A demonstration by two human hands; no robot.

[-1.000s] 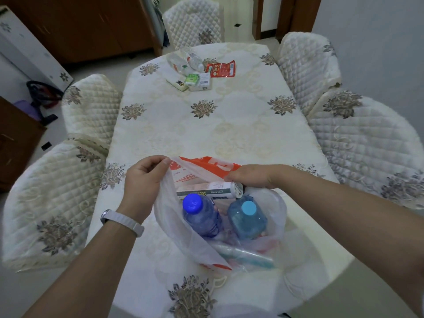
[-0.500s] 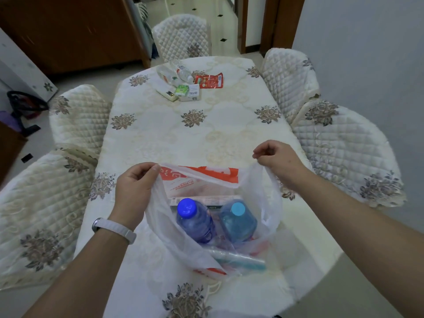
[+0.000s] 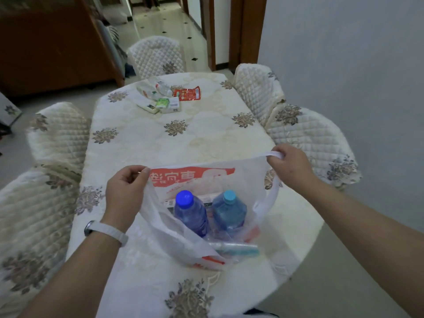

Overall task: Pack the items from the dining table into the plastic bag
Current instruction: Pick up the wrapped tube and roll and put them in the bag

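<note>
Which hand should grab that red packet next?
Probably the right hand: it pinches only the white plastic bag's handle and sits further forward, nearer the red foil packet. The left hand holds the bag open.

from my feed i see quilted chairs: a far chair (image 3: 158, 56), two right chairs (image 3: 257, 88), two left chairs (image 3: 59, 134); a wooden cabinet (image 3: 50, 47) far left; a tiled hallway (image 3: 165, 21) beyond; a pale wall (image 3: 344, 53) right

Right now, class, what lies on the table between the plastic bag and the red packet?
Nothing but bare flowered tablecloth separates the plastic bag from the red packet, as the head view shows.
</note>
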